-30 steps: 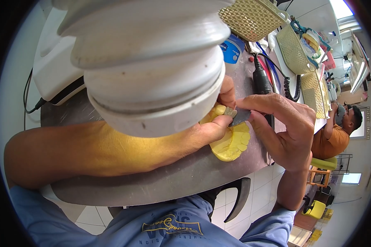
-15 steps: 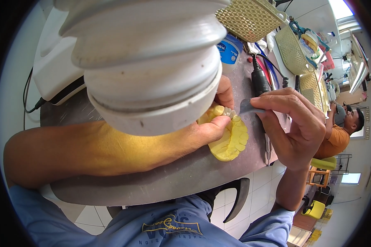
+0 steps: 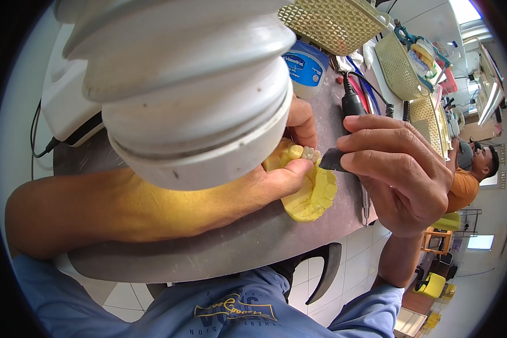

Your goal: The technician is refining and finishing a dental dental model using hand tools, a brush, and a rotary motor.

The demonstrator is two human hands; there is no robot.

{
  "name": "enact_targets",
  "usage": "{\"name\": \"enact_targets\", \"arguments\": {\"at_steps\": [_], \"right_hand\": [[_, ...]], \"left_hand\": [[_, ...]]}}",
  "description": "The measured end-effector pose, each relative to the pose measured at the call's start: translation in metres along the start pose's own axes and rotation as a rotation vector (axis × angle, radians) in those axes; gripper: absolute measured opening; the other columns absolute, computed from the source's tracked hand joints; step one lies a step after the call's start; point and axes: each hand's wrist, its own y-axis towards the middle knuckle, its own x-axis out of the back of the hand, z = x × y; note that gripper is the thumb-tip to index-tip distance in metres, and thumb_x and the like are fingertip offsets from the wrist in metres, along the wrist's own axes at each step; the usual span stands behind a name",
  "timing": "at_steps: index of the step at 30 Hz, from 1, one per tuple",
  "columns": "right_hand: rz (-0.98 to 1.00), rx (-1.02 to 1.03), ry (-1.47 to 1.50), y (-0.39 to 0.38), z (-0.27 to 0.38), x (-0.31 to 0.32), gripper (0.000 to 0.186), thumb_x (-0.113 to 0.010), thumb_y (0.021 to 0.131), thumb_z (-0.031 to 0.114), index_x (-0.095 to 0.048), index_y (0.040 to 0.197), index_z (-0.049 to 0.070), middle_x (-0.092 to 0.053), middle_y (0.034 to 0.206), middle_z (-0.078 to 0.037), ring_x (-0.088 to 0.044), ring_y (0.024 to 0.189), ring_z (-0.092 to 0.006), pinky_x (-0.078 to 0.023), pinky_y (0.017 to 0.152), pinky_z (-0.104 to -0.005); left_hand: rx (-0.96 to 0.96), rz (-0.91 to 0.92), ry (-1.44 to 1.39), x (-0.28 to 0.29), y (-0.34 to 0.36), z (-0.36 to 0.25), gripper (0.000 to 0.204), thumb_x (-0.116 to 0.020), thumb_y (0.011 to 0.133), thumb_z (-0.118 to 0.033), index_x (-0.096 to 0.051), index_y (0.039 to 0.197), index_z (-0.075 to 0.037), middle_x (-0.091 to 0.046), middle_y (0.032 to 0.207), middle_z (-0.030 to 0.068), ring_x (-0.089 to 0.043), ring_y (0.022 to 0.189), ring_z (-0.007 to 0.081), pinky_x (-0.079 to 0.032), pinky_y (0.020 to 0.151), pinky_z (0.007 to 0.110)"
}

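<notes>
Sheet point(image 3: 332, 160), pinched in my right grip point(image 3: 403, 172), has swung darker and closer to the pale teeth point(image 3: 311, 153), seemingly bringing work back there; my left grip point(image 3: 287, 176) pinches the yellow cast point(image 3: 306, 206) over the worktop point(image 3: 169, 259).

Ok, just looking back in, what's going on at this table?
The person's left hand, partly hidden by a white ribbed hose, holds a small pale tooth-shaped piece at a yellow dental model between thumb and fingers. The right hand pinches a thin dark piece close to it; whether they touch is hard to tell. A black corded tool lies beyond the right hand on the table.
</notes>
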Motion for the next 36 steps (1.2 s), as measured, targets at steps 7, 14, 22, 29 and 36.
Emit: {"name": "enact_targets", "arguments": {"at_steps": [7,14,22,29,36], "right_hand": [[0.047,0.010,0.000,0.003,-0.002,-0.002,0.027,-0.075,0.061,0.004,-0.074,0.088,0.002,-0.072,0.093,-0.019,-0.073,0.093,-0.0381,-0.059,0.079,-0.0441],[0.087,0.017,-0.001,0.000,-0.008,-0.003,0.029,-0.076,0.062,0.007,-0.075,0.090,0.001,-0.072,0.096,-0.020,-0.073,0.096,-0.0375,-0.059,0.081,-0.0437],[0.058,-0.140,-0.054,-0.002,0.000,0.003,0.050,-0.087,0.069,0.009,-0.070,0.113,-0.005,-0.069,0.099,-0.019,-0.068,0.090,-0.0246,-0.055,0.073,-0.0317],[0.071,-0.269,0.082,-0.007,0.005,-0.008,0.032,-0.079,0.076,0.001,-0.073,0.107,-0.004,-0.074,0.086,-0.011,-0.070,0.069,-0.0155,-0.055,0.064,-0.0261],[0.144,-0.296,0.065,-0.005,0.007,-0.009,0.026,-0.075,0.078,-0.001,-0.073,0.103,-0.003,-0.076,0.092,-0.012,-0.074,0.074,-0.0183,-0.059,0.068,-0.0277]], "left_hand": [[0.019,-0.085,-0.132,-0.009,-0.006,0.007,0.015,-0.074,0.087,-0.007,-0.067,0.100,-0.001,-0.065,0.090,0.0055,-0.065,0.081,0.0125,-0.053,0.074,0.026],[0.037,-0.099,-0.180,-0.010,-0.006,0.009,0.016,-0.074,0.086,-0.007,-0.067,0.100,-0.002,-0.066,0.091,0.0056,-0.065,0.083,0.0136,-0.053,0.074,0.027],[0.007,-0.070,-0.138,-0.011,0.000,0.005,0.014,-0.072,0.087,-0.006,-0.067,0.100,-0.002,-0.066,0.093,0.0069,-0.066,0.087,0.0163,-0.053,0.079,0.028],[0.052,-0.079,-0.176,-0.013,-0.003,0.007,0.010,-0.072,0.088,-0.007,-0.068,0.096,-0.002,-0.067,0.092,0.0061,-0.066,0.085,0.0157,-0.053,0.077,0.028],[-0.040,-0.064,0.015,-0.005,0.000,0.002,0.016,-0.073,0.087,-0.006,-0.067,0.100,-0.002,-0.067,0.093,0.0059,-0.066,0.087,0.0131,-0.053,0.078,0.028]]}}
